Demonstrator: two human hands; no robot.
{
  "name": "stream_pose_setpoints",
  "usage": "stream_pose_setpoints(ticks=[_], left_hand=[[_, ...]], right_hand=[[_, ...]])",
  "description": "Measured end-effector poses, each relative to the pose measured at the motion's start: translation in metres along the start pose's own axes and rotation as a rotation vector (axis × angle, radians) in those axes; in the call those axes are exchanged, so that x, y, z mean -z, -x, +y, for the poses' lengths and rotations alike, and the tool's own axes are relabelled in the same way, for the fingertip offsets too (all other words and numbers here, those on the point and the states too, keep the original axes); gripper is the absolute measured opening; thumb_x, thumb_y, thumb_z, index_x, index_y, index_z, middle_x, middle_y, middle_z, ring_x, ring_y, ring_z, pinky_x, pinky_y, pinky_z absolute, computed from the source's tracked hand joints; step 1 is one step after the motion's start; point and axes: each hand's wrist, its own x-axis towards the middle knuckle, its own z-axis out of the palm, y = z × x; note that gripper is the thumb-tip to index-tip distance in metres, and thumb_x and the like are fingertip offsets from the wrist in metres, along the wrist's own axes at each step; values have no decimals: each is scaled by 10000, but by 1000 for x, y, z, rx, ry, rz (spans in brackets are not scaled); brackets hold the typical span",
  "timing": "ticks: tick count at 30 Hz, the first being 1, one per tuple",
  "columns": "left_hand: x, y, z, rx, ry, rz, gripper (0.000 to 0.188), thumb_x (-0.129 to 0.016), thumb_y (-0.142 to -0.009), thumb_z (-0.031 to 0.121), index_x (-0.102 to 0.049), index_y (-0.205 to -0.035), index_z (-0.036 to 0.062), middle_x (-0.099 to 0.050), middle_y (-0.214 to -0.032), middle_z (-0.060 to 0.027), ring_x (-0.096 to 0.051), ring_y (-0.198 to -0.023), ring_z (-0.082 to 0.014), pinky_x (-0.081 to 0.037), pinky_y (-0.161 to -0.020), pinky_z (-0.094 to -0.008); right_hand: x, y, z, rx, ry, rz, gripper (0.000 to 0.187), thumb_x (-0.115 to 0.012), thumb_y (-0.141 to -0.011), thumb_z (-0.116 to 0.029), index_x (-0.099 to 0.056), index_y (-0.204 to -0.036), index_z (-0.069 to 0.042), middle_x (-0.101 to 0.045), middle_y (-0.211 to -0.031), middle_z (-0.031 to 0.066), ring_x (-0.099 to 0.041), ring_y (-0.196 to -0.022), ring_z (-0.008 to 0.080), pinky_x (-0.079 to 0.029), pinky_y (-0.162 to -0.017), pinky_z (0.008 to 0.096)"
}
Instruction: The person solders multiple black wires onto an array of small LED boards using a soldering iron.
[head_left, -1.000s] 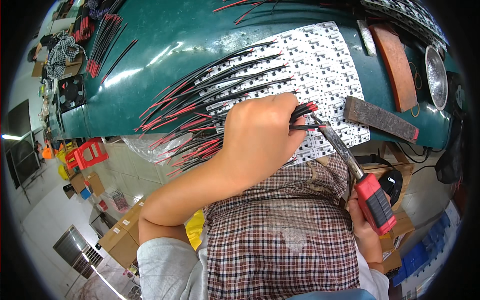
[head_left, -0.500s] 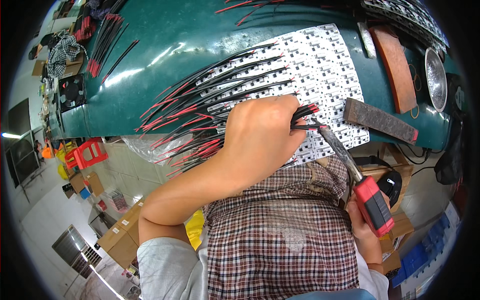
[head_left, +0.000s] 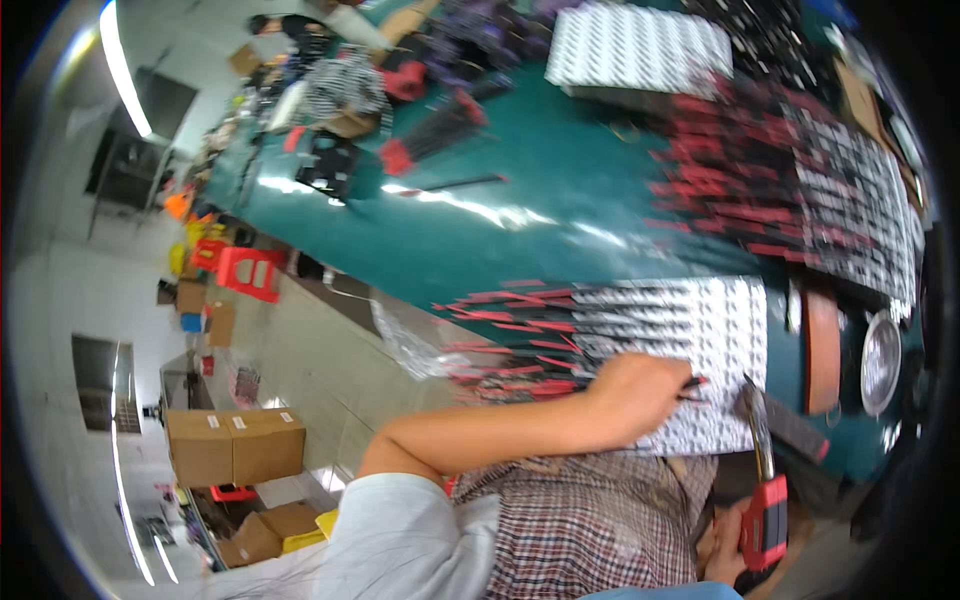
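My left hand [head_left: 640, 398] is closed in a pinch on black wires [head_left: 697, 383], whose short ends stick out past the fingertips. It hovers over a white sheet of small circuit boards [head_left: 725, 320] on the table. More black wires with red ends [head_left: 530, 325] lie in rows on the sheet's left part and overhang the table edge. Low at the right, my right hand [head_left: 728, 545] is wrapped round the red and black handle of a soldering iron [head_left: 766, 520]. The iron's metal shaft points up to the sheet's right edge, with its tip to the right of my left hand.
On the green table [head_left: 560, 240], a second wired board stack [head_left: 850, 200] stands at the far right, and a white board panel [head_left: 640, 50] lies farther back. A reddish-brown block [head_left: 822, 350], a dark bar [head_left: 795, 430] and a metal bowl [head_left: 881, 365] sit right of the sheet. A small black fan [head_left: 328, 165] stands far left.
The view has swung left and up, so more of the table's far side shows, with some blur. Both hands keep their hold; the iron's tip is now apart from the wires in my left hand.
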Motion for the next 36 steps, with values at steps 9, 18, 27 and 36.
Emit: stream_pose_setpoints(ticks=[9, 18, 27, 36], left_hand=[[65, 13, 24, -209, -209, 573, 269, -706, -708, 50, -597, -953, 51, -622, -833, -100, -654, -768, -307, -526, -663, -414], [-1, 57, 26, -293, -150, 12, 733, -866, -660, 214, -546, -1295, 36, -412, -1451, -242, -668, -647, -268, -547, -526, -367], [-30, 57, -2, -236, -276, 40, 944, -847, -650, 185, -421, -1485, 81, -243, -1566, -347, -653, -569, -235, -543, -461, -342], [-31, 55, -8, -258, -247, 39, 1011, -861, -624, 202, -393, -1513, 87, -235, -1564, -365, -664, -582, -236, -551, -471, -340]], right_hand=[[-1, -60, -54, 603, 422, 67, 224, -655, -890, -57, -565, -1091, -19, -560, -906, 98, -560, -789, 243, -477, -719, 367], [18, -57, -97, 873, 943, 221, 422, -725, -742, -80, -531, -1104, 13, -587, -971, 194, -584, -898, 409, -495, -857, 496], [15, -95, -77, 972, 1070, 174, 491, -737, -752, -56, -504, -1180, -3, -586, -1077, 222, -585, -1036, 437, -394, -1083, 568], [15, -95, -82, 1011, 895, 108, 456, -703, -733, -19, -517, -1149, 0, -546, -1000, 216, -584, -920, 424, -467, -834, 482]])
